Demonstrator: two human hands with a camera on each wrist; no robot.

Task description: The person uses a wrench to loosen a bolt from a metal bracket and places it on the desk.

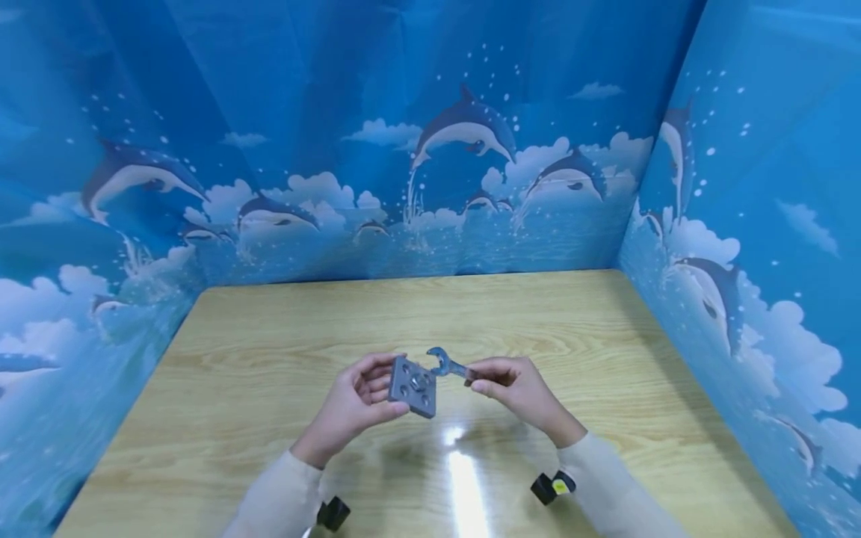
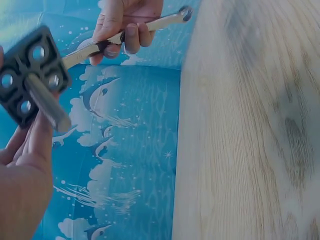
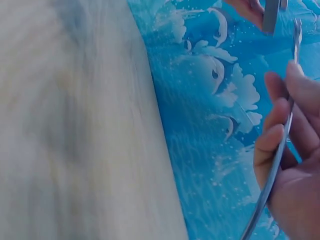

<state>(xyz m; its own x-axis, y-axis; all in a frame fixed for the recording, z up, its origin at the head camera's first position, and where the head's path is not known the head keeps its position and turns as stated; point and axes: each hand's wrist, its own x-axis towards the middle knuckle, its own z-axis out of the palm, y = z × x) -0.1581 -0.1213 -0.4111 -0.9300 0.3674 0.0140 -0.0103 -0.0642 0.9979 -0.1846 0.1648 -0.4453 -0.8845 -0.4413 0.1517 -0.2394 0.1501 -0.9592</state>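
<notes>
My left hand (image 1: 359,400) grips a square grey metal plate (image 1: 403,403) by its left edge, thumb in front and fingers behind. The plate has a hole near each corner and a hex bolt head (image 1: 418,382) at its centre. From its other face a round shank (image 2: 49,102) sticks out, seen in the left wrist view. My right hand (image 1: 514,385) pinches a combination wrench (image 1: 454,368) between thumb and fingers. The wrench's open end points left, close to the plate's upper right edge; whether they touch I cannot tell. Its ring end (image 2: 185,14) shows beyond the right hand.
Both hands are above a light wood-grain table (image 1: 269,329). Blue sheets printed with dolphins (image 1: 464,127) and clouds stand behind the table and along its sides. A bright light reflection lies on the tabletop between the forearms. Small black devices (image 1: 553,487) sit at the wrists.
</notes>
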